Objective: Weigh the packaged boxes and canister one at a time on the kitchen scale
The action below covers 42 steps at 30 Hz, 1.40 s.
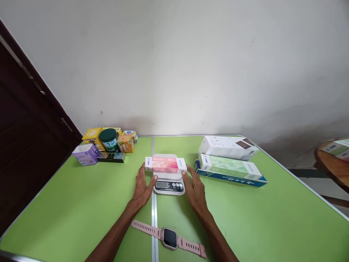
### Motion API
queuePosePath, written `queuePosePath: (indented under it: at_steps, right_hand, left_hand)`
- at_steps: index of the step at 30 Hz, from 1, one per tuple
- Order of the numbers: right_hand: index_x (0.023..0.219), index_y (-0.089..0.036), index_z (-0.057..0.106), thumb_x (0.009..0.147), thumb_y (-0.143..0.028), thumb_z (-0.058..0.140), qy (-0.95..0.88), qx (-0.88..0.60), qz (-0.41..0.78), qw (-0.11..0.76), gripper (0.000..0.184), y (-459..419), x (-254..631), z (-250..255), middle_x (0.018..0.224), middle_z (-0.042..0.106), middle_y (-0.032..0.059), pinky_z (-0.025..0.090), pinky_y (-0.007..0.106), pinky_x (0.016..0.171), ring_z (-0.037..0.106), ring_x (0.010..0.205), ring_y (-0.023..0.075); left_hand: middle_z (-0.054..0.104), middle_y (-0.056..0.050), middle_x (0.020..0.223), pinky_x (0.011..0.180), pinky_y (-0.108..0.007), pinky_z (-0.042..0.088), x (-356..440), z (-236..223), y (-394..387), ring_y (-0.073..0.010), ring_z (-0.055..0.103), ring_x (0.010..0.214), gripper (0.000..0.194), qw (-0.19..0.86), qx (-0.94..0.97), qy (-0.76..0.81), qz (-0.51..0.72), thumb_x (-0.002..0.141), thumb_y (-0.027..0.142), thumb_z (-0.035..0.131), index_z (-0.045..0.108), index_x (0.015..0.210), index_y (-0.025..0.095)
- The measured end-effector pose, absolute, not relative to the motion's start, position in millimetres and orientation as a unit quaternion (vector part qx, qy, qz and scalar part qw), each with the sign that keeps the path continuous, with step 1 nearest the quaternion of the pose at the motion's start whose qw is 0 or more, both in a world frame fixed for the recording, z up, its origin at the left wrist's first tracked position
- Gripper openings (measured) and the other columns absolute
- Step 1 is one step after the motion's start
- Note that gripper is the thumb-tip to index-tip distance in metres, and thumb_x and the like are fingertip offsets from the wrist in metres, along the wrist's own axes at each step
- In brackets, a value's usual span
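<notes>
A slim pink-and-white box [165, 165] lies crosswise on a small white kitchen scale [169, 186], its ends overhanging the weighing plate. My left hand [141, 189] is at the box's left end, thumb and fingers apart, the thumb over the scale's left edge. By the box's right end is my right hand [195, 189], its fingers spread and its thumb tip at the front corner; whether it touches the box I cannot tell. The scale's display looks blank, with buttons beside it. Nearer me, a pink-strapped smartwatch [169, 238] lies flat between my forearms.
On the left are a purple box [86, 154], a dark-lidded green tub [109, 140], an orange box [125, 143], a black box [111, 157] and yellow boxes. On the right, a green-and-white box [230, 166] lies on a blue box [231, 178], before a white box [227, 147].
</notes>
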State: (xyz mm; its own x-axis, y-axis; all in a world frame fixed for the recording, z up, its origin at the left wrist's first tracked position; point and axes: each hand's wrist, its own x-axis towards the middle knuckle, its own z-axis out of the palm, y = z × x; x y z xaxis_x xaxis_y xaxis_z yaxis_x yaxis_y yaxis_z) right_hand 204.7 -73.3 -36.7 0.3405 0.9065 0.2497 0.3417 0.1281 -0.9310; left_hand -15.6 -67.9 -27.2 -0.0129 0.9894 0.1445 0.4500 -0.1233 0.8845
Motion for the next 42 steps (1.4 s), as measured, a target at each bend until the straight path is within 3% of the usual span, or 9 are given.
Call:
queuePosePath:
  at_steps: [3, 7, 15, 17, 23, 28, 31, 36, 42]
  right_hand:
    - [0.144, -0.013, 0.062, 0.098, -0.073, 0.043, -0.466, -0.631, 0.289, 0.548, 0.078, -73, 211, -47, 0.150, 0.062, 0.0208, 0.039, 0.051, 0.121, 0.055, 0.142, 0.0338]
    - [0.143, -0.008, 0.062, 0.096, -0.079, 0.040, -0.435, -0.640, 0.309, 0.553, 0.088, -71, 216, -59, 0.146, 0.064, 0.0247, 0.039, 0.051, 0.121, 0.057, 0.140, 0.0359]
    - [0.137, -0.015, 0.067, 0.098, -0.075, 0.041, -0.418, -0.652, 0.317, 0.547, 0.077, -71, 219, -65, 0.147, 0.064, 0.0197, 0.040, 0.057, 0.119, 0.060, 0.135, 0.0378]
    - [0.139, -0.015, 0.066, 0.099, -0.074, 0.038, -0.427, -0.658, 0.306, 0.540, 0.076, -72, 219, -62, 0.149, 0.063, 0.0200, 0.041, 0.059, 0.117, 0.061, 0.133, 0.0385]
    - [0.137, -0.021, 0.067, 0.100, -0.068, 0.040, -0.553, -0.615, 0.173, 0.535, 0.066, -78, 219, -63, 0.143, 0.066, 0.0170, 0.038, 0.061, 0.119, 0.054, 0.140, 0.0388]
    - [0.144, -0.015, 0.062, 0.103, -0.066, 0.038, -0.576, -0.613, 0.141, 0.523, 0.070, -82, 210, -50, 0.145, 0.064, 0.0209, 0.038, 0.061, 0.117, 0.053, 0.139, 0.0413]
    - [0.148, -0.015, 0.060, 0.103, -0.064, 0.041, -0.605, -0.585, 0.128, 0.525, 0.069, -77, 188, -27, 0.146, 0.062, 0.0214, 0.040, 0.060, 0.115, 0.053, 0.139, 0.0412]
    - [0.153, -0.021, 0.056, 0.101, -0.063, 0.050, -0.634, -0.515, 0.233, 0.528, 0.067, -46, 118, -4, 0.151, 0.060, 0.0178, 0.045, 0.059, 0.113, 0.057, 0.137, 0.0373]
    - [0.153, -0.022, 0.055, 0.098, -0.068, 0.052, -0.631, -0.421, 0.412, 0.505, 0.072, 4, 16, -24, 0.155, 0.058, 0.0140, 0.043, 0.052, 0.119, 0.054, 0.143, 0.0331]
  left_hand:
    - [0.034, -0.020, 0.171, 0.133, -0.055, 0.020, -23, -41, -65, -0.0334, 0.029, 0.162, 0.086, 0.351, 0.602, 0.561, 0.447, 0.097, 0.070, 0.052, 0.032, 0.164, 0.019]
    - [0.041, -0.023, 0.166, 0.125, -0.052, 0.038, -35, -56, -53, -0.0318, 0.051, 0.148, 0.085, 0.383, 0.525, 0.557, 0.517, 0.098, 0.074, 0.045, 0.034, 0.161, 0.019]
    - [0.054, -0.022, 0.154, 0.118, -0.052, 0.046, -38, -54, -50, -0.0312, 0.061, 0.138, 0.079, 0.377, 0.521, 0.562, 0.521, 0.099, 0.073, 0.046, 0.042, 0.157, 0.019]
    - [0.053, -0.022, 0.156, 0.119, -0.054, 0.045, -36, -52, -53, -0.0321, 0.058, 0.141, 0.080, 0.366, 0.540, 0.557, 0.513, 0.100, 0.071, 0.044, 0.038, 0.159, 0.018]
    - [0.040, -0.015, 0.169, 0.133, -0.058, 0.017, -20, -45, -72, -0.0348, 0.031, 0.160, 0.079, 0.263, 0.652, 0.544, 0.458, 0.099, 0.061, 0.054, 0.034, 0.165, 0.024]
    - [0.034, -0.015, 0.172, 0.134, -0.055, 0.017, -6, -40, -83, -0.0341, 0.027, 0.162, 0.082, 0.317, 0.611, 0.539, 0.485, 0.100, 0.061, 0.051, 0.027, 0.168, 0.022]
    - [0.031, -0.015, 0.173, 0.132, -0.052, 0.026, -14, -32, -82, -0.0322, 0.031, 0.161, 0.081, 0.331, 0.552, 0.528, 0.554, 0.102, 0.062, 0.047, 0.023, 0.169, 0.022]
    - [0.035, -0.018, 0.171, 0.128, -0.054, 0.033, -73, -21, -64, -0.0349, 0.036, 0.158, 0.083, 0.248, 0.479, 0.550, 0.637, 0.100, 0.064, 0.052, 0.029, 0.166, 0.021]
    - [0.045, -0.021, 0.164, 0.119, -0.052, 0.046, -177, -34, -15, -0.0342, 0.052, 0.147, 0.081, 0.135, 0.467, 0.638, 0.597, 0.093, 0.055, 0.066, 0.037, 0.160, 0.018]
